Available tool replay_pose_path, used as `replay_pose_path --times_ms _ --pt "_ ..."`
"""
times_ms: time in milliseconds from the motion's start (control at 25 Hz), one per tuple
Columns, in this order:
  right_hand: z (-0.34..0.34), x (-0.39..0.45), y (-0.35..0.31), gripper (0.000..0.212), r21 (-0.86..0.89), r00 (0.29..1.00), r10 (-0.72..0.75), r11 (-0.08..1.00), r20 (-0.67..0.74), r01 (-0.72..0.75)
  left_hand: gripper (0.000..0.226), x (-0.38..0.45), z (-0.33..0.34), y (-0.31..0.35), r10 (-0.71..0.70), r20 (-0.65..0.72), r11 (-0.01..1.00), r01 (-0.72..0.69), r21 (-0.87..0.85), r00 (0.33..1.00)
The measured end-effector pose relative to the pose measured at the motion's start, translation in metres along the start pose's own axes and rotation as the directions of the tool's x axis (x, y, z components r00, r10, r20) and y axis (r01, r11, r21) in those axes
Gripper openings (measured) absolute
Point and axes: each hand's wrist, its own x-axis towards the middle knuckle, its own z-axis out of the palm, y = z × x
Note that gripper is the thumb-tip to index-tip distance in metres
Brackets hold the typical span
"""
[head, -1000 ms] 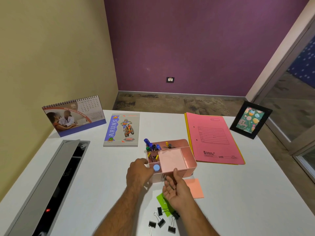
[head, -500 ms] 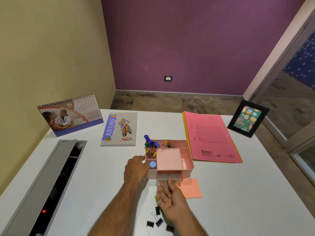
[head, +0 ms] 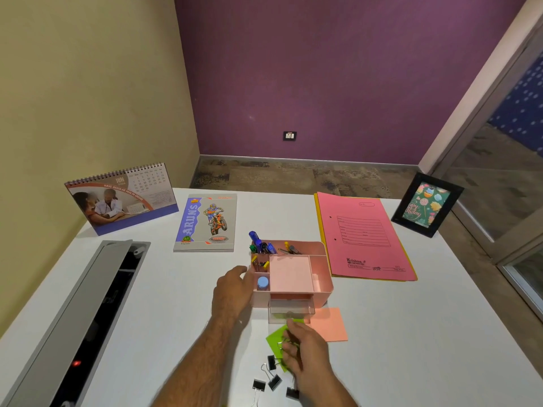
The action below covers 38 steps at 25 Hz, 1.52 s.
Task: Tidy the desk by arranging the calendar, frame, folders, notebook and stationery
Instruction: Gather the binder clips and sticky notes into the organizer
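Observation:
A pink desk organizer [head: 321,277] stands mid-desk with pens and pins in its back compartments; its clear drawer [head: 291,312] is pulled out toward me. My left hand [head: 232,292] grips the organizer's left side, thumb at the rim. Palm down over a green sticky note [head: 274,339], my right hand [head: 307,352] pinches a binder clip by its wire handle. Several black binder clips [head: 271,380] lie loose just in front. A pink sticky pad [head: 330,324] lies right of the drawer. At the back are the calendar [head: 123,198], notebook [head: 207,223], pink folder [head: 364,236] and frame [head: 427,205].
An open grey cable tray [head: 79,318] with a red light runs along the desk's left side. The white desk [head: 426,333] ends at a yellow wall on the left and at carpeted floor behind. A glass door stands to the right.
My right hand turned palm down and drew back from the drawer front onto the green note and clips. The clear drawer now stands further out. My left hand kept its hold.

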Motion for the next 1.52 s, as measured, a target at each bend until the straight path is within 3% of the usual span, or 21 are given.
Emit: replay_pose_path --times_ms 80,120,200,280,360,480,560,680,840,960,1080,1200,1320,1440,1520 --pt "-0.013 0.001 0.002 0.012 -0.372 0.928 -0.323 0.897 -0.187 0.237 0.024 -0.007 -0.003 -0.007 -0.048 -0.047 0.994 0.043 -0.097 0.998" --pt "-0.019 0.001 0.002 0.011 -0.540 0.862 -0.472 0.781 -0.183 0.313 0.019 -0.013 -0.004 -0.011 -0.086 -0.051 0.989 0.079 -0.125 0.995" --pt "-0.029 0.006 0.003 0.008 -0.753 0.781 -0.624 0.526 -0.026 0.395 0.017 -0.032 -0.002 -0.020 -0.133 0.000 0.987 0.132 -0.096 0.991" --pt "-0.035 0.015 0.003 0.021 -0.880 0.746 -0.647 0.248 0.161 0.405 0.016 -0.054 0.004 -0.031 -0.089 0.086 0.996 0.089 0.007 0.992" --pt "-0.039 0.022 0.001 0.033 -0.919 0.728 -0.604 -0.020 0.326 0.394 0.015 -0.073 0.013 -0.040 0.042 0.169 0.992 -0.061 0.107 0.985" --pt "-0.041 0.023 -0.004 0.038 -0.888 0.723 -0.515 -0.262 0.461 0.379 0.031 -0.092 0.030 -0.041 0.252 0.285 0.899 -0.333 0.284 0.925" --pt "-0.041 0.022 -0.006 0.035 -0.881 0.729 -0.495 -0.299 0.472 0.367 0.041 -0.096 0.041 -0.037 0.303 0.325 0.848 -0.409 0.338 0.896" --pt "-0.043 0.021 -0.004 0.030 -0.886 0.732 -0.499 -0.265 0.464 0.380 0.047 -0.098 0.053 -0.032 0.306 0.396 0.752 -0.475 0.457 0.866" --pt "-0.049 0.018 0.000 0.028 -0.862 0.701 -0.506 -0.233 0.503 0.450 0.037 -0.103 0.063 -0.028 0.301 0.400 0.660 -0.492 0.568 0.866" --pt "-0.048 0.013 0.003 0.015 -0.853 0.675 -0.572 -0.090 0.466 0.513 0.030 -0.103 0.069 -0.030 0.317 0.382 0.635 -0.494 0.594 0.868" --pt "-0.042 0.007 -0.002 0.039 -0.778 0.592 -0.731 0.136 0.340 0.614 0.028 -0.103 0.070 -0.031 0.341 0.382 0.617 -0.511 0.599 0.859" --pt "-0.030 0.000 -0.025 0.036 -0.682 0.508 -0.821 0.215 0.261 0.699 0.027 -0.103 0.071 -0.032 0.367 0.381 0.621 -0.528 0.578 0.849" --pt "-0.018 -0.001 -0.049 0.018 -0.713 0.413 -0.833 0.031 0.369 0.700 0.027 -0.103 0.069 -0.033 0.375 0.370 0.636 -0.526 0.564 0.850" --pt "-0.010 0.006 -0.058 0.025 -0.749 0.448 -0.686 -0.218 0.574 0.626 0.029 -0.104 0.066 -0.032 0.388 0.364 0.640 -0.531 0.556 0.847" --pt "-0.006 0.009 -0.062 0.029 -0.722 0.449 -0.611 -0.321 0.652 0.613 0.030 -0.104 0.064 -0.033 0.399 0.347 0.659 -0.529 0.534 0.849"
